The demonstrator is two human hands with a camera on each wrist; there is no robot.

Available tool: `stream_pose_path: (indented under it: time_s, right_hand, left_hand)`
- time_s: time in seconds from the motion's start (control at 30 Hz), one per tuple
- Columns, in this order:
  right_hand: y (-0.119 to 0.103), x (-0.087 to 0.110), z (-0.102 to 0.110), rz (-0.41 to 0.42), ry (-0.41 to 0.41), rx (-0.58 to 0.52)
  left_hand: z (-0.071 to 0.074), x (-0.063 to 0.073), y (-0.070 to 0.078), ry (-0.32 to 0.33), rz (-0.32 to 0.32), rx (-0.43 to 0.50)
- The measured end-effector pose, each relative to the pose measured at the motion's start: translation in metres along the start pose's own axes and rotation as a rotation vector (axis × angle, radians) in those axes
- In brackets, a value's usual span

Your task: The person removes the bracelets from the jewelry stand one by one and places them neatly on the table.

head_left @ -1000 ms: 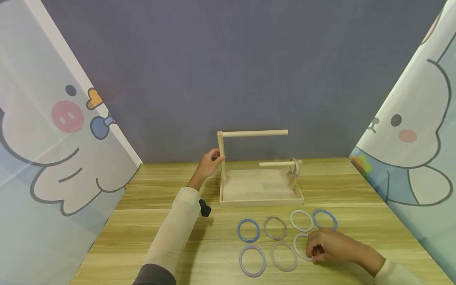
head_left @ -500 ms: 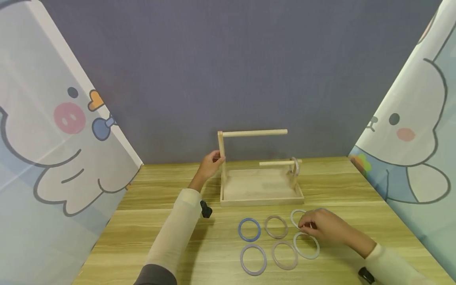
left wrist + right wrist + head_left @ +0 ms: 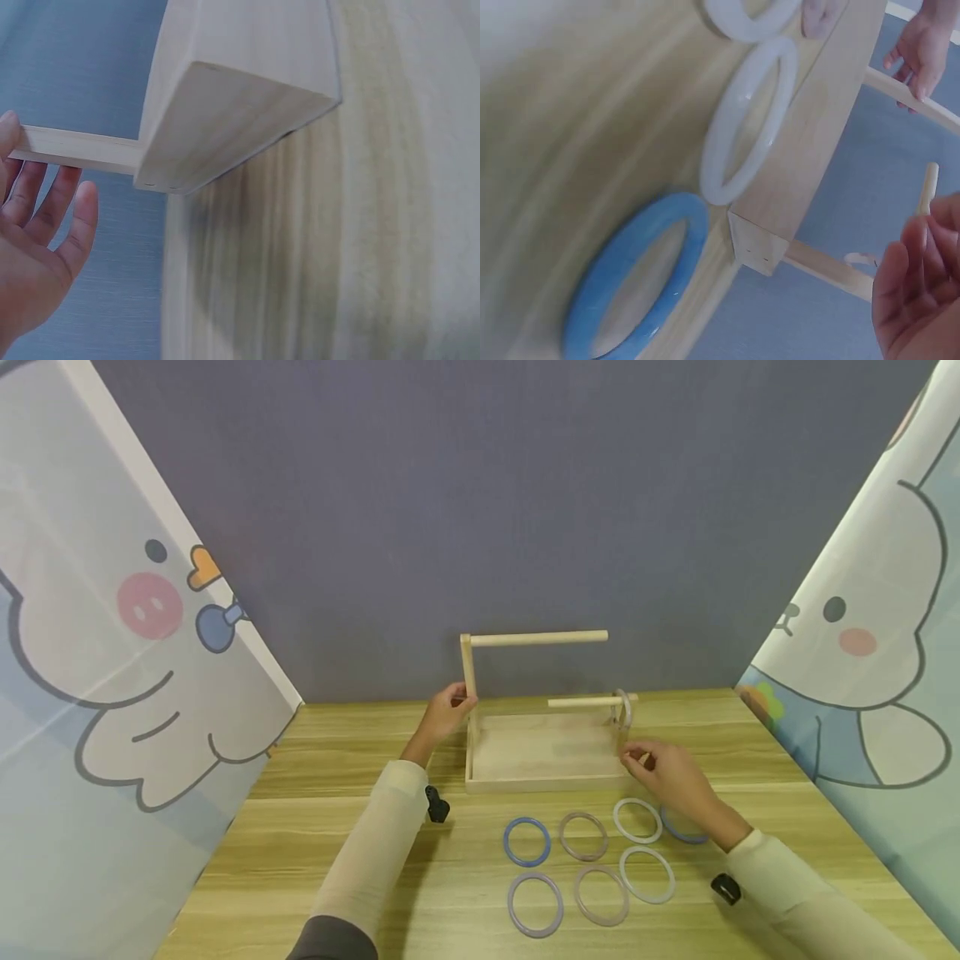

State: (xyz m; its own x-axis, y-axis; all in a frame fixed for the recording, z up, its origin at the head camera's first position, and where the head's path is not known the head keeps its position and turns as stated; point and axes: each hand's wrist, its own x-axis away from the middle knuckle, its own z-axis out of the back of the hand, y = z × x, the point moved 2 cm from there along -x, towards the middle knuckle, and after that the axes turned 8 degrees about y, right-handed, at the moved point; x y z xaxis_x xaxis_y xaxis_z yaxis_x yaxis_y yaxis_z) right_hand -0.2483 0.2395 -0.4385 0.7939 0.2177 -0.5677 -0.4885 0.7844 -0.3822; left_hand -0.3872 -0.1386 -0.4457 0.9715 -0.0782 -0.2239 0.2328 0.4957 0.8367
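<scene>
A light wooden jewelry stand [image 3: 540, 783] has a shallow tray base, a tall left post with a long bar, and a short right post with a lower bar. My left hand [image 3: 442, 717] pinches the tall post [image 3: 75, 147] between thumb and fingertips. My right hand [image 3: 671, 777] is beside the short post at the tray's right end, fingers loosely bent and holding nothing; whether it touches the post I cannot tell. One pale bangle [image 3: 627, 708] hangs on the lower bar near that post. Below my right hand lie a white bangle [image 3: 617, 821] and a blue bangle [image 3: 634, 251].
More bangles lie in front of the stand on the wooden table [image 3: 322, 827]: a blue bangle [image 3: 507, 842], a brownish bangle [image 3: 562, 837], a lavender bangle [image 3: 512, 906], a pinkish bangle [image 3: 578, 896] and another white bangle [image 3: 648, 901]. A grey backdrop [image 3: 525, 510] rises behind.
My right hand has moved from the front white bangle, up over the back white and blue bangles, to the stand's right end. The bangles stay on the table. My left hand keeps its hold.
</scene>
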Motion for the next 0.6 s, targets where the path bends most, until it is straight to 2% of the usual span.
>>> stream_pose_path:
  time_s: [0.27,0.6]
  right_hand:
    - [0.006,-0.022,0.002,-0.14,0.145,-0.009]
    - [0.017,-0.032,-0.009,-0.272,0.17,-0.036]
  left_hand:
    - [-0.005,0.0,-0.009,-0.01,-0.006,-0.019]
    - [-0.012,0.006,-0.019,-0.046,0.007,-0.084]
